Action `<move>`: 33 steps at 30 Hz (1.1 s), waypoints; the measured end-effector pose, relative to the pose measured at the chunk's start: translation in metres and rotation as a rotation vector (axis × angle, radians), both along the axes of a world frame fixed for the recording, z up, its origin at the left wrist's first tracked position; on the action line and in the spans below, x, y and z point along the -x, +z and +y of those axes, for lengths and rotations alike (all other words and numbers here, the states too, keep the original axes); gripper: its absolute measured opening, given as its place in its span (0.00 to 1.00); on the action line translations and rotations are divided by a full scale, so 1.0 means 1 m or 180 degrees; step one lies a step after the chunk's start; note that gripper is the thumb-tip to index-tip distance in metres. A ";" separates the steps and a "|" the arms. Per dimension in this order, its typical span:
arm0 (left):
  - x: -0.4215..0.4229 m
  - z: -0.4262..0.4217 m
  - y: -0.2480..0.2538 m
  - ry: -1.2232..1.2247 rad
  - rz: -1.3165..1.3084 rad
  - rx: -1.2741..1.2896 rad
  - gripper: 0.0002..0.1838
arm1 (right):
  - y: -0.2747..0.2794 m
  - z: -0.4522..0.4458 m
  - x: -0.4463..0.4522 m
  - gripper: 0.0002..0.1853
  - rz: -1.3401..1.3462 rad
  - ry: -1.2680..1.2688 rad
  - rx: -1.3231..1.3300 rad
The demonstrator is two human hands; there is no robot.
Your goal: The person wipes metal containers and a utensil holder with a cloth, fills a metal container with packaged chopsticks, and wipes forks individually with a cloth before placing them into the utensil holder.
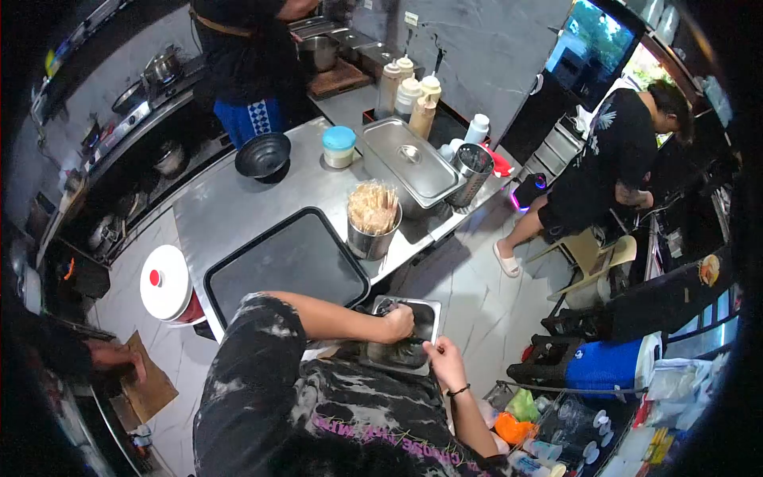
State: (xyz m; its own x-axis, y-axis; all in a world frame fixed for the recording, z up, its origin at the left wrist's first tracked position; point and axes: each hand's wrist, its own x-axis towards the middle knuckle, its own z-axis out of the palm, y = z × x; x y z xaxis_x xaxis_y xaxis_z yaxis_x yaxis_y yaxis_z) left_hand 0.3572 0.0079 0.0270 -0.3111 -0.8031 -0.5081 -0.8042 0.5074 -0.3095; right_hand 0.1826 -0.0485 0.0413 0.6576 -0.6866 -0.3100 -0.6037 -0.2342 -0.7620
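My left hand (399, 323) is closed in a fist over a metal food pan (435, 308) beside the steel table's near edge. What it holds is hidden by the fingers. Close by to the right, my right hand (447, 364), with a dark band on its wrist, is closed at the pan's right edge. A small dark piece (416, 342) shows between the hands, too small to name. Inside the pan are dark, unclear shapes, partly covered by my left arm.
On the steel table (214, 199) are a black tray (286, 262), a tub of sticks (372, 238), a black bowl (264, 157), a lidded pan (413, 159) and sauce bottles (409, 95). One person (246, 71) stands beyond; another (620, 151) is at right.
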 end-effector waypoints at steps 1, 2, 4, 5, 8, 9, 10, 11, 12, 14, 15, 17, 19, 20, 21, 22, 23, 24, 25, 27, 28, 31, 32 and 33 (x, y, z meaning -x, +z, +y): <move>-0.001 -0.011 -0.025 0.0077 0.0237 0.0142 0.10 | -0.015 -0.019 0.004 0.17 -0.0073 -0.0062 -0.0185; -0.001 -0.010 0.043 0.0264 0.0143 0.0034 0.10 | -0.001 -0.030 0.002 0.18 -0.0169 -0.0088 -0.0286; -0.006 -0.015 0.061 0.0934 0.0551 0.0088 0.07 | 0.018 -0.062 0.001 0.18 -0.0195 0.0044 -0.0284; -0.009 -0.011 0.064 0.1340 0.0731 0.0428 0.05 | 0.006 -0.081 0.006 0.18 -0.0245 0.0089 -0.0354; -0.022 -0.001 0.114 0.2569 0.1346 0.0181 0.12 | 0.001 -0.137 0.008 0.14 -0.0151 0.0230 -0.0596; -0.022 0.006 0.125 0.3052 0.1421 0.0298 0.13 | 0.004 -0.151 0.005 0.14 -0.0239 0.0249 -0.0689; -0.021 0.015 0.126 0.3488 0.1635 0.0655 0.16 | 0.004 -0.165 0.001 0.15 -0.0338 0.0267 -0.0776; -0.018 0.024 0.131 0.3898 0.1857 0.0890 0.18 | 0.002 -0.179 -0.003 0.15 -0.0323 0.0301 -0.0808; -0.016 0.034 0.123 0.4344 0.1836 0.1043 0.19 | -0.002 -0.193 -0.006 0.14 -0.0244 0.0396 -0.0731; -0.007 0.051 0.108 0.5290 0.1648 0.1484 0.19 | -0.012 -0.216 -0.014 0.15 -0.0130 0.0572 -0.0686; -0.006 0.060 0.098 0.5677 0.1556 0.1635 0.19 | -0.017 -0.225 -0.018 0.15 -0.0314 0.0675 -0.0696; -0.006 0.081 0.083 0.6424 0.1508 0.1800 0.20 | -0.026 -0.235 -0.025 0.16 -0.0461 0.0709 -0.0789; -0.016 0.101 0.053 0.6714 0.1320 0.1947 0.20 | -0.005 -0.237 -0.033 0.16 -0.0499 0.0891 -0.0902; -0.025 0.114 0.038 0.6893 0.1167 0.2103 0.20 | 0.004 -0.237 -0.041 0.17 -0.0563 0.0978 -0.0975; -0.034 0.118 0.027 0.7006 0.1066 0.2326 0.20 | 0.007 -0.237 -0.046 0.17 -0.0412 0.0998 -0.0916; -0.044 0.115 0.017 0.7078 0.0975 0.2542 0.19 | 0.004 -0.236 -0.048 0.16 -0.0266 0.0983 -0.0846; -0.058 0.110 0.010 0.7213 0.0958 0.2672 0.19 | -0.004 -0.235 -0.050 0.16 -0.0317 0.1038 -0.0861; -0.071 0.105 0.001 0.7331 0.0973 0.2779 0.19 | -0.014 -0.233 -0.049 0.16 -0.0355 0.0909 -0.0883; -0.085 0.104 -0.016 0.7367 0.1020 0.2787 0.19 | -0.020 -0.229 -0.046 0.16 -0.0368 0.0760 -0.0901; -0.106 0.096 -0.039 0.7419 0.1216 0.2838 0.19 | -0.022 -0.219 -0.044 0.16 -0.0361 0.0673 -0.0888; -0.115 0.090 -0.047 0.7427 0.1347 0.2898 0.19 | -0.008 -0.207 -0.057 0.15 -0.0365 0.0587 -0.0880; -0.126 0.078 -0.061 0.7229 0.1553 0.2823 0.27 | 0.001 -0.192 -0.065 0.16 -0.0372 0.0180 -0.1041; -0.125 0.079 -0.064 0.7071 0.1527 0.2667 0.33 | -0.005 -0.192 -0.062 0.17 -0.0418 0.0028 -0.0963; -0.121 0.082 -0.057 0.7067 0.1572 0.2578 0.33 | -0.012 -0.193 -0.060 0.17 -0.0527 0.0042 -0.0932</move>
State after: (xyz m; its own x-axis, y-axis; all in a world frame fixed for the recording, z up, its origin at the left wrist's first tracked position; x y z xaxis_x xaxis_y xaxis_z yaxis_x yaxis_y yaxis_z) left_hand 0.4782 0.0894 -0.0303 0.9633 0.1081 -0.2459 0.1964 -0.9079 0.3703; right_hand 0.2423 -0.2419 0.0295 0.7237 -0.5753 -0.3811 -0.4645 0.0023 -0.8856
